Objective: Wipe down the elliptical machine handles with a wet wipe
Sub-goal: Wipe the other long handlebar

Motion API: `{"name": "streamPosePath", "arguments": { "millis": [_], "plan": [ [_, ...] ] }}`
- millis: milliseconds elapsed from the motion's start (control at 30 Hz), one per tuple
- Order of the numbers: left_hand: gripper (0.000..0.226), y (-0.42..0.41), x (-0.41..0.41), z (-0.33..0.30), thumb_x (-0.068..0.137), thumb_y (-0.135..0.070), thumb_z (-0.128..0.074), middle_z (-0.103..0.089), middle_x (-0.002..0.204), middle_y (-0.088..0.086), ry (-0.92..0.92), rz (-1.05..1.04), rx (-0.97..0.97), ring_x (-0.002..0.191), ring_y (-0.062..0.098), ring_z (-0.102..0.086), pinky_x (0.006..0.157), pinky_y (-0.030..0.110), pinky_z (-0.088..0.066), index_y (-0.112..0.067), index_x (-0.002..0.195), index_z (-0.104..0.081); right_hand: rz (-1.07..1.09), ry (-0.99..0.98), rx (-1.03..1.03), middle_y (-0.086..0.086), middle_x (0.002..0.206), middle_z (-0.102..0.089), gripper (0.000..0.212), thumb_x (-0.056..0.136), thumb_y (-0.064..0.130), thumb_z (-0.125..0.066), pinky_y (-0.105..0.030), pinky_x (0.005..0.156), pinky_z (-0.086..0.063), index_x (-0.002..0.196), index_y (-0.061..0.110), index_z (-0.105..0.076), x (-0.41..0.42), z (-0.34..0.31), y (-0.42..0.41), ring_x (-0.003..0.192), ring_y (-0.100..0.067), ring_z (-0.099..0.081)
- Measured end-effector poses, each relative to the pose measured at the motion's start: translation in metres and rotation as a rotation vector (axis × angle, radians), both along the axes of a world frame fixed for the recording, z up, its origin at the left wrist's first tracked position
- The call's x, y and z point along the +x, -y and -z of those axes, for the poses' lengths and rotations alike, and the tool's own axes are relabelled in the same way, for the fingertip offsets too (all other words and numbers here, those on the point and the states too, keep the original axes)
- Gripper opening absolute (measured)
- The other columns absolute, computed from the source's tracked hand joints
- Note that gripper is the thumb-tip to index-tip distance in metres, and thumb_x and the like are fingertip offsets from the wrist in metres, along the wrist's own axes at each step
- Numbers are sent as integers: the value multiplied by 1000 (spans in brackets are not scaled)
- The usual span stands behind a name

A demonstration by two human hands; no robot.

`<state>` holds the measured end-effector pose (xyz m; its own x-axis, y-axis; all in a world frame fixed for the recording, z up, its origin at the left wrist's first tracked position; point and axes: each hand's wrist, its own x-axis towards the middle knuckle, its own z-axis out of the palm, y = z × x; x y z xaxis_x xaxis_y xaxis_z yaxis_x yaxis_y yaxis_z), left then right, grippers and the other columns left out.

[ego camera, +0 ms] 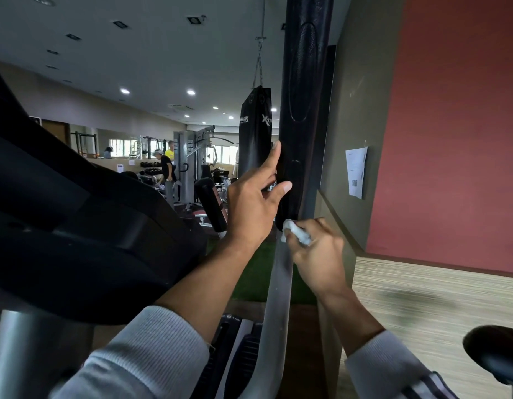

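The elliptical's tall black handle (302, 90) rises in the middle of the head view on a grey metal arm (278, 298). My left hand (252, 205) holds the lower part of the black grip, thumb and fingers around its left side. Just below it, my right hand (318, 251) grips a crumpled white wet wipe (297, 231) and presses it against the bottom end of the grip, where the grey arm begins.
The elliptical's dark console (77, 220) fills the left. A second black handle (212, 208) stands behind it. A punching bag (255, 131) hangs beyond. A grey-green wall corner (356, 139) with a posted paper (356, 171) and a red wall (456, 125) stand at the right. People stand far back.
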<state>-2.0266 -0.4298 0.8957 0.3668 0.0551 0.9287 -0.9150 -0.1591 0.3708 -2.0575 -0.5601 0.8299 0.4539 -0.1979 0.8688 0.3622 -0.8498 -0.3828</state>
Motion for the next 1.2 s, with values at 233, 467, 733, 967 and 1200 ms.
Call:
{"name": "streamPosePath", "arguments": {
  "millis": [233, 467, 733, 967, 1200],
  "plan": [
    [72, 1, 0, -1, 83, -13, -75, -67, 119, 9, 11, 6, 4, 105, 5, -64, 93, 21, -51, -30, 142, -40, -20, 52, 232, 0, 83, -65, 10, 82, 26, -73, -17, 63, -44, 88, 19, -69, -5, 1, 2, 71, -10, -59],
    [71, -2, 0, 0, 84, -14, -74, -66, 121, 3, 10, -5, 7, 104, 1, -63, 88, 7, -47, -29, 142, -38, -24, 35, 130, 0, 86, -57, 15, 83, 24, -73, -20, 63, -38, 86, 12, -64, -1, -5, -13, 72, -13, -54],
    [73, 0, 0, -1, 83, -14, -75, -63, 121, -3, 8, 18, 11, 106, 0, -62, 94, 20, -50, -36, 141, -36, -25, 68, 312, -1, 79, -63, 14, 82, 25, -74, -23, 60, -43, 80, 17, -62, -3, 8, 2, 70, -14, -58],
    [70, 1, 3, 2, 85, -17, -73, -54, 115, -17, 58, -14, 22, 106, 0, -62, 93, 21, -52, -31, 142, -35, -137, 140, 312, 3, 83, -63, 15, 81, 27, -76, -13, 63, -44, 84, 18, -64, -3, -7, -1, 75, -7, -60],
    [69, 1, 0, 2, 85, -19, -73, -54, 117, -15, 45, -17, 29, 109, 4, -63, 96, 29, -54, -33, 142, -35, -79, 141, 264, 1, 86, -64, 13, 82, 23, -75, -8, 65, -42, 86, 16, -64, 0, 5, 8, 77, -5, -59]
  ]
}}
